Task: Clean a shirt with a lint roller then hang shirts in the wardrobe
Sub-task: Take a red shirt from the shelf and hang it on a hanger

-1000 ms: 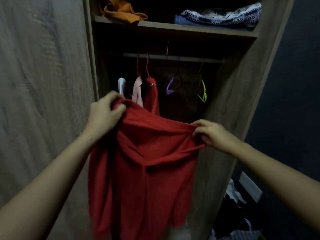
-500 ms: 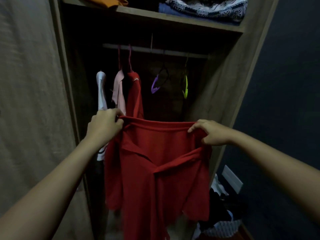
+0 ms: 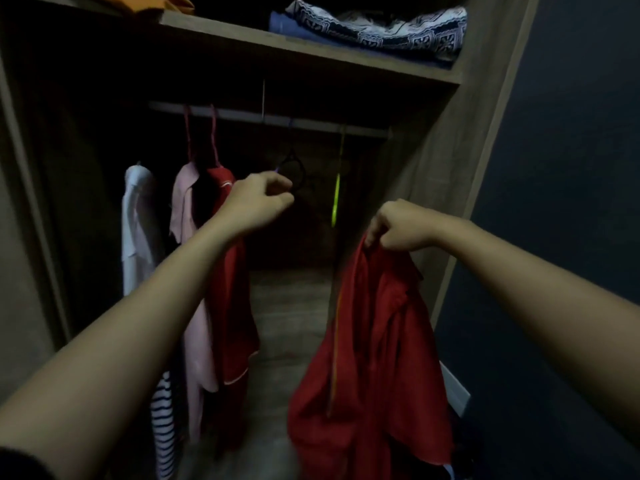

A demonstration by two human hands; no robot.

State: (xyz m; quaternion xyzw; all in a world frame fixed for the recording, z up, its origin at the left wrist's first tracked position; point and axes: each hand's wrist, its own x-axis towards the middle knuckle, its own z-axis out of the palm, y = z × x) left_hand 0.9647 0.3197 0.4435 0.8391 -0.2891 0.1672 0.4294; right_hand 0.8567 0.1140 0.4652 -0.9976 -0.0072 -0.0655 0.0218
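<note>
- The left hand [image 3: 259,199] has let go of the cloth and is now up inside the wardrobe [image 3: 450,161]. Its fingers are curled right at a dark hanger [image 3: 293,173], but the blur makes it impossible to tell whether they grip it.
- The right hand [image 3: 398,225] now carries the load alone, fingers and thumb pinching a fold at the top of the red shirt [image 3: 374,341].
- Half a second ago both hands held that shirt stretched flat between them. Now it droops in a bunched column from the right hand, over on the right side of the opening, in front of the wardrobe's side panel.
- With the shirt moved aside, the wardrobe floor and back wall show in the middle.
- The dark hanger hangs from the rail [image 3: 270,117], and a yellow-green hanger [image 3: 335,199] hangs on the same rail just to its right, between the two hands.
- Left of the left wrist, a red garment [image 3: 228,271] with pale piping hangs on the rail. A pink shirt [image 3: 188,237] is beside it, then a white shirt [image 3: 136,230] further left.
- A striped garment [image 3: 164,427] shows low down, under the left forearm.
- Above, the shelf [image 3: 311,53] holds a folded patterned cloth [image 3: 381,29], and an orange cloth [image 3: 156,1] lies at the top left edge.
</note>
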